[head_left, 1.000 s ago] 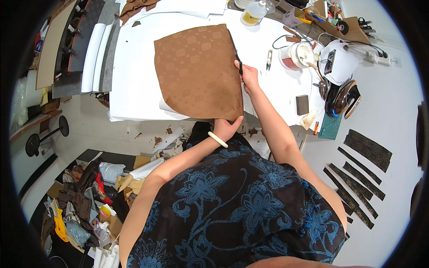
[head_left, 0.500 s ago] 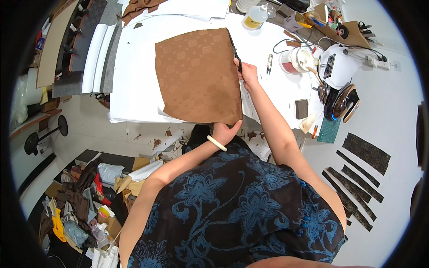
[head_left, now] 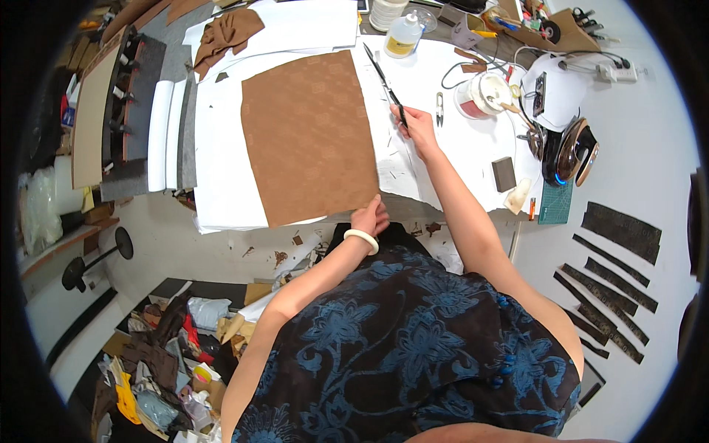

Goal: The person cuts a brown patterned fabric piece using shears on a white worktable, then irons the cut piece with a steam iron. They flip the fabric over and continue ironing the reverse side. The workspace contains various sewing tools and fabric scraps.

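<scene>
Nearest you is your dark garment [head_left: 436, 347] with blue flowers, its front filling the lower middle of the view. Just beyond it, a pale bracelet [head_left: 361, 238] rings your left wrist, and your left hand [head_left: 367, 218] is at the table's front edge, thumb and fingers clamped on the lower right corner of the brown fabric [head_left: 306, 140]. The fabric, faintly patterned, lies spread over white paper [head_left: 218, 166] in front of you, left of centre. Farther on, your right hand [head_left: 422, 134] has its fingers closed around the handles of black scissors [head_left: 399, 108]; their blades point away from you, just beside the fabric's right edge and apart from it. To the right of these, a grey block [head_left: 504, 175] rests on the table, with a dark iron [head_left: 577, 153] near the table's right end. Beyond the block stands an open white tub [head_left: 476, 100]. Farther still are a clear bottle [head_left: 402, 38] with a yellow label and, at far left, a crumpled brown cloth [head_left: 229, 35].
</scene>
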### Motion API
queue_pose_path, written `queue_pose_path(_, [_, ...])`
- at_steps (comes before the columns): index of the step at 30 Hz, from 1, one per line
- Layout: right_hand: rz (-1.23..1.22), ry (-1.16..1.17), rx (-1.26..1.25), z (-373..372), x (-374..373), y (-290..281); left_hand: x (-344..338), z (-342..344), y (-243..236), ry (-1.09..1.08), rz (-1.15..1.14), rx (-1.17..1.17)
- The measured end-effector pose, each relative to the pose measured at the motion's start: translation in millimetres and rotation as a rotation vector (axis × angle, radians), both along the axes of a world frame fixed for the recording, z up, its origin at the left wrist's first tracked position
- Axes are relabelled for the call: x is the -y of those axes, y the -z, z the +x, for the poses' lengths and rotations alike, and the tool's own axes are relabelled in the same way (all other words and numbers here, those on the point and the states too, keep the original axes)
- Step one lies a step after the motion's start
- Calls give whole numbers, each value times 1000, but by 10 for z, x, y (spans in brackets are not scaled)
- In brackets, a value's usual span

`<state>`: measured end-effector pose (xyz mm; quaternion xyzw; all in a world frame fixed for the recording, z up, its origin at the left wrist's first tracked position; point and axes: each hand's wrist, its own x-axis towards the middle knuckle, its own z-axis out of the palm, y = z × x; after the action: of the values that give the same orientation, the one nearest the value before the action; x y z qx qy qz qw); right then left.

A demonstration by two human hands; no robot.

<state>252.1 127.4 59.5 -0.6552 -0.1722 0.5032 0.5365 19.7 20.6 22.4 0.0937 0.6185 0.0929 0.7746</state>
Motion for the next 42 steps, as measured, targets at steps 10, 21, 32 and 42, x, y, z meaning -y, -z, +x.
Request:
queue_pose_path(10, [-80, 172, 71, 407, 1777, -705, -1381, 1124, 163, 841, 1631, -365])
queue_pose_path(21, [-57, 595, 17, 286, 3303, -745, 800, 1705, 324, 1619, 1490, 426])
queue_pose_path(32, [-195, 430, 384, 202, 3644, -129, -3608, 616, 354, 1015, 1735, -885])
queue_pose_path(42, [-342, 246, 969, 388, 3233, 391, -4177, 195, 310, 1372, 1612, -766])
